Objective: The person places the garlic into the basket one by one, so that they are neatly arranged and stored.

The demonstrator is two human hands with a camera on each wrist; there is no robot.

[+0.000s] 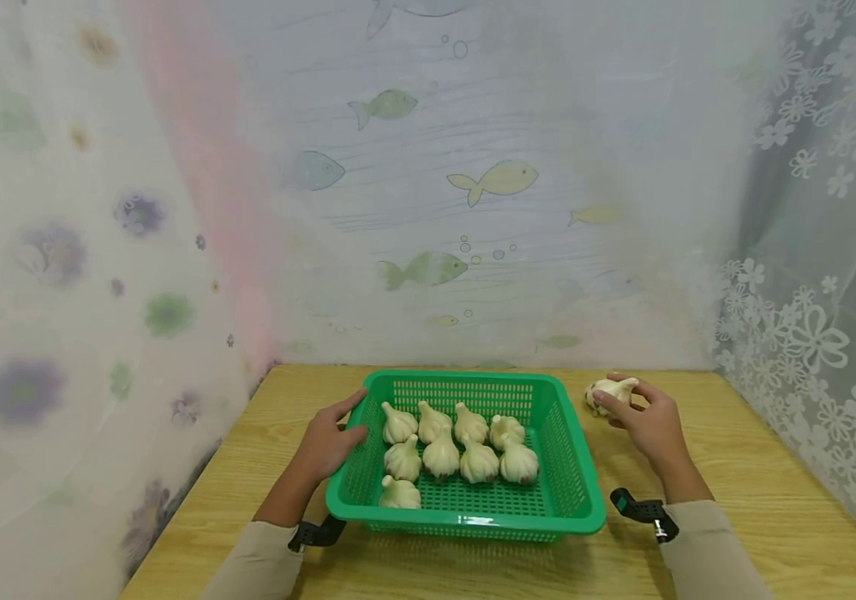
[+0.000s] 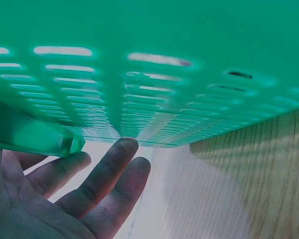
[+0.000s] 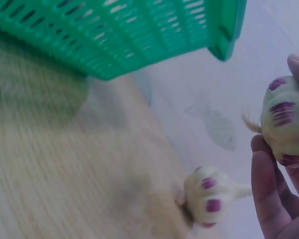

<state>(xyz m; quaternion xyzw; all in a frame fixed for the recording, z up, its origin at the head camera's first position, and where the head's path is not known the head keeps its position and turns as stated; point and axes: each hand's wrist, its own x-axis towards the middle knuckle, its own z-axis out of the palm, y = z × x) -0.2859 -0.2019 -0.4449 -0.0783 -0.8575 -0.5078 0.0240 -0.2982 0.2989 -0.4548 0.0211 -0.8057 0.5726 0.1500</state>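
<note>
A green plastic basket (image 1: pixel 473 523) stands on the table with several garlic bulbs (image 1: pixel 441 457) inside, grouped toward its left and back. My left hand (image 1: pixel 326 446) holds the basket's left rim, its thumb over the edge. In the left wrist view, the other fingers (image 2: pixel 112 164) lie outside, below the rim. To the right of the basket, my right hand (image 1: pixel 653 421) grips a garlic bulb (image 1: pixel 618 390) between thumb and fingers. In the right wrist view, this held bulb (image 3: pixel 286 119) shows purple patches and a root tuft. Another garlic bulb (image 3: pixel 209 196) lies on the table beyond the fingers.
The wooden table (image 1: pixel 758 492) runs back to a curtain (image 1: pixel 435 192) printed with fish. Flower-patterned sheets (image 1: pixel 75 333) hang along the left and right sides. A black wrist strap (image 1: pixel 645 512) sits on each forearm.
</note>
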